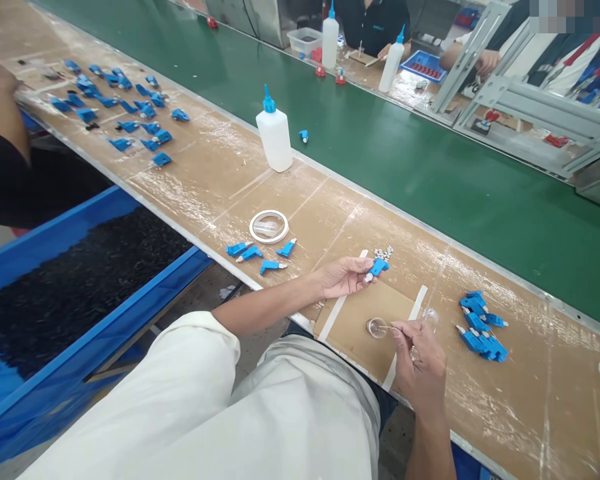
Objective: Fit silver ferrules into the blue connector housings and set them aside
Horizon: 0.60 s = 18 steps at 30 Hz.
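My left hand (347, 275) pinches a small blue plastic part (379, 267) with a pale tip, held over the taped cardboard sheet (365, 303). Just beyond it lies a little heap of small whitish pieces (383, 253). In my right hand (423, 357) is a thin stick (389, 327), its end at a small round clear cup (377, 327) on the cardboard. Several blue parts (481, 327) are piled to the right of my right hand. A few more blue parts (250, 253) lie left of my left hand, near a white tape roll (269, 227).
A white squeeze bottle (275, 137) with a blue nozzle stands by the green conveyor belt (405, 147). Many blue parts (135, 107) are scattered at the far left. Below the table edge sits a blue bin (185, 270) of black pieces. People work across the belt.
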Tool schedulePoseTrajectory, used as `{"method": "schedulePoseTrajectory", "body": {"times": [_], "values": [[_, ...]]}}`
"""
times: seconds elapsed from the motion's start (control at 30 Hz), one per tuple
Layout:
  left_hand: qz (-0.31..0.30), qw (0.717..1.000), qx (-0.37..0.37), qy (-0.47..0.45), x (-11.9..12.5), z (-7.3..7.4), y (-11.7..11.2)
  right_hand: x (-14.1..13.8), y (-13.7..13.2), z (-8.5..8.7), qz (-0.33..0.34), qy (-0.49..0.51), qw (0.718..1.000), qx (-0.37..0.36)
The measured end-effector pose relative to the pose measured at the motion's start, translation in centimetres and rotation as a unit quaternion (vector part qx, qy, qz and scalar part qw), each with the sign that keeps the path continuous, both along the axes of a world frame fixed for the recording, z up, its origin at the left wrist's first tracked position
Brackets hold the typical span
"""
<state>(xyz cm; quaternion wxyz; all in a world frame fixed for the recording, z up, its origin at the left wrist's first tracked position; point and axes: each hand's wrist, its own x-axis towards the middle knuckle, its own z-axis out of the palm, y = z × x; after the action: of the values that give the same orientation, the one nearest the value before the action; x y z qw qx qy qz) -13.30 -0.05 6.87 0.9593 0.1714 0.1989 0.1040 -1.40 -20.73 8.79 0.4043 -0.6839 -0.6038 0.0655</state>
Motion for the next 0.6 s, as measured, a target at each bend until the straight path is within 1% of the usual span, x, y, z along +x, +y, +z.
{"method": "schedulePoseTrajectory", "body": {"times": [0.1, 0.2, 0.3, 0.43, 0.53, 0.6], "values": [[-0.002, 1.0, 0.006, -0.001, 0.0, 0.2, -0.1, -0.5, -0.1, 0.0, 0.01, -0.011, 1.0, 0.02], [-0.006, 1.0, 0.017, -0.002, -0.1, 0.4, -0.3, -0.9, 0.0, -0.4, 0.017, -0.01, 1.0, 0.015], [-0.013, 0.999, 0.032, -0.01, -0.3, 0.5, -0.7, -0.9, 0.1, -0.5, -0.001, 0.004, 1.0, -0.003], [-0.018, 0.998, 0.047, -0.031, -0.6, 0.6, -1.4, -0.6, 0.0, -0.2, -0.02, 0.016, 0.999, -0.019], [-0.029, 0.997, 0.06, -0.04, -0.8, 0.8, -2.1, -0.4, -0.1, 0.1, -0.065, 0.054, 0.996, 0.0], [-0.037, 0.997, 0.065, -0.036, -0.9, 0.9, -2.6, -0.5, -0.1, 0.6, -0.113, 0.112, 0.986, 0.039]]}}
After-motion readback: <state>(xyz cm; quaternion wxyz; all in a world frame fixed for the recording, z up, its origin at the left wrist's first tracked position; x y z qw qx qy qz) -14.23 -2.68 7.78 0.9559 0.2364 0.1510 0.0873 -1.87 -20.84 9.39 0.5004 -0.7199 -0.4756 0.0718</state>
